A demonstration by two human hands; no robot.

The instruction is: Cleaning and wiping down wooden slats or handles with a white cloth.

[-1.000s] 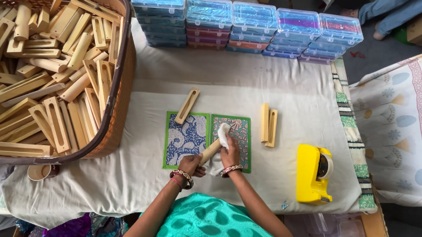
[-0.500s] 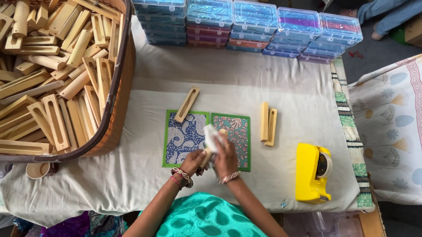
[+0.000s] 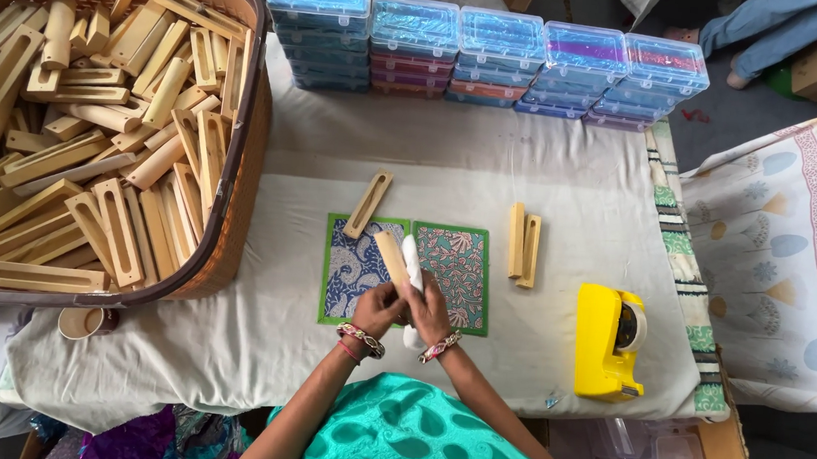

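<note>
My left hand (image 3: pixel 378 307) grips a slotted wooden piece (image 3: pixel 390 254) that points up and away from me. Against that piece, my right hand (image 3: pixel 429 309) presses a white cloth (image 3: pixel 414 264). Both hands hover over two patterned cards, a blue one (image 3: pixel 349 271) and a teal-and-pink one (image 3: pixel 459 272), lying side by side on the cream table cloth (image 3: pixel 451 179). Another wooden piece (image 3: pixel 369 203) lies just beyond the blue card. A pair of wooden pieces (image 3: pixel 523 243) lies to the right of the cards.
A brown basket (image 3: pixel 232 152) heaped with several wooden pieces fills the left. Stacks of clear plastic boxes (image 3: pixel 485 61) line the far edge. A yellow tape dispenser (image 3: pixel 608 340) stands at the right. A small cup (image 3: pixel 82 322) sits near the left front edge.
The wooden piece and white cloth have shifted in my hands; the cloth now lies along the piece's right side and the piece stands more upright.
</note>
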